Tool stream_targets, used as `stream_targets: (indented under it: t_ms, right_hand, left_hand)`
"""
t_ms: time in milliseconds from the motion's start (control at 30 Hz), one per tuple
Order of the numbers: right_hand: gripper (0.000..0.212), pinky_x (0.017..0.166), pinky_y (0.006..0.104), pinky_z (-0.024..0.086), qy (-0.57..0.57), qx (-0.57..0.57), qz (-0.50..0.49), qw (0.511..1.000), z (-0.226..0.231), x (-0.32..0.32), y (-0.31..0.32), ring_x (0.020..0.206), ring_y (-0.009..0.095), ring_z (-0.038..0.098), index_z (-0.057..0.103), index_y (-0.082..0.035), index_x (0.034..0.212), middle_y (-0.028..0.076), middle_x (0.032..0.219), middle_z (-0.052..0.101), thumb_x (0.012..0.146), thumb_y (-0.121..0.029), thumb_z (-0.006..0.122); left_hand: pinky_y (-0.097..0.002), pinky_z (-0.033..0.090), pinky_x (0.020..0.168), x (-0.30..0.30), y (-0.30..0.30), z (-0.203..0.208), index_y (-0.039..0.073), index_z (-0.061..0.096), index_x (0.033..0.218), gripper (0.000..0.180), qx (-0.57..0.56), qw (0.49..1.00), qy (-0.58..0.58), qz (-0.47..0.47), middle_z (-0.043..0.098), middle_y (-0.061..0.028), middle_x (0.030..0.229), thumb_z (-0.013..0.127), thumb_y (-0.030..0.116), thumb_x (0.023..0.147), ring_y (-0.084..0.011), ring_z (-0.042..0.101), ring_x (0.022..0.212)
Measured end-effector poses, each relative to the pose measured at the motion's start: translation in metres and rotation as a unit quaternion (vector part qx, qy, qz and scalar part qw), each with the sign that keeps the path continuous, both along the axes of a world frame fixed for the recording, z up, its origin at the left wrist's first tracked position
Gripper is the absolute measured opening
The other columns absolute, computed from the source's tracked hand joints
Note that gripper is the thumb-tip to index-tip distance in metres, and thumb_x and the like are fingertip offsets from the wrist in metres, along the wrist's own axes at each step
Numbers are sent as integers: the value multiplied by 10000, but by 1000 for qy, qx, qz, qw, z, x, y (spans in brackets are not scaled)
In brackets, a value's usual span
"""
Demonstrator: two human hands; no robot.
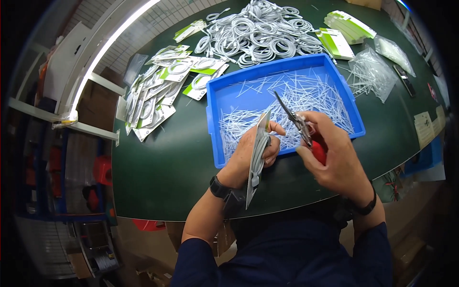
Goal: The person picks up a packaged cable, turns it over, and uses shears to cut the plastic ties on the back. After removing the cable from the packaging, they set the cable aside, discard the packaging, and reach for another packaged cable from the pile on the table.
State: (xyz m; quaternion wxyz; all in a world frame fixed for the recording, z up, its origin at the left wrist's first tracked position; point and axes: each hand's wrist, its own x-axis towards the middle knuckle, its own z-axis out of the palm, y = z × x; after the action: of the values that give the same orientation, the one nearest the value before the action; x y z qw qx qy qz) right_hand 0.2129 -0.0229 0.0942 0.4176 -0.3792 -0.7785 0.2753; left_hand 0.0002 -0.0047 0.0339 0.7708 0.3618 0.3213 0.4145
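Observation:
In my left hand (pixel 241 150) is a packaging card with a coiled grey cable (pixel 258 155) fixed to it, held on edge over the front of the blue tray. My fingers are curled behind the card, partly hidden by it. My right hand (pixel 337 155) grips red-handled cutting pliers (pixel 300 125), whose dark jaws point up and to the left, apart from the card. Beneath both hands, the blue tray (pixel 284 65) holds many loose white cable ties (pixel 313 98).
At the far side is a heap of coiled grey cables (pixel 267 31). Carded cables (pixel 155 88) lie in a pile on the left. Far right are stacked green-and-white cards (pixel 337 43), a clear bag (pixel 382 71) and a dark phone-like device (pixel 405 80) on the green table (pixel 158 177).

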Motion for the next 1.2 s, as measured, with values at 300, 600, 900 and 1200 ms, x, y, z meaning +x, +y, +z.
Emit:
stream_targets:
  t_ms: [300, 600, 900, 1200]
  right_hand:
    - [344, 722, 245, 526, 122, -52, 0, 991, -9, -31, 12, 820, 76, 645, 518, -1, 1168, 54, 899, 671, 894, 19, 725]
    - [256, 681, 277, 501, 309, -316, 94, 892, 4, -34, -18, 737, 127, 590, 552, -31, 1076, 36, 878, 612, 878, 22, 704]
    - [207, 642, 274, 451, 372, -300, 72, 875, 15, -30, -8, 701, 117, 539, 534, -59, 1089, 40, 857, 597, 916, 6, 627]
    - [192, 721, 299, 501, -22, 11, -111, 993, -40, -21, 18, 749, 138, 585, 544, -16, 1093, 46, 868, 604, 928, -45, 639]
  left_hand:
    - [-212, 370, 462, 20, -8, 40, 40, 657, 1196, 560, 35, 977, 206, 39, 444, 49, 606, 263, 433, 1138, -73, 418, 485]
    - [-254, 420, 528, 14, -28, -8, 22, 635, 1042, 529, 126, 976, 161, 68, 536, -3, 701, 275, 397, 1142, -88, 494, 569]
    - [-246, 366, 443, -63, -83, 37, 4, 606, 1017, 565, 90, 976, 175, 96, 485, -7, 596, 273, 444, 1140, -94, 436, 471]
    - [-293, 470, 616, -217, -252, 26, 4, 666, 940, 569, 63, 700, 467, 537, 613, -21, 742, 346, 435, 1128, -110, 537, 613]
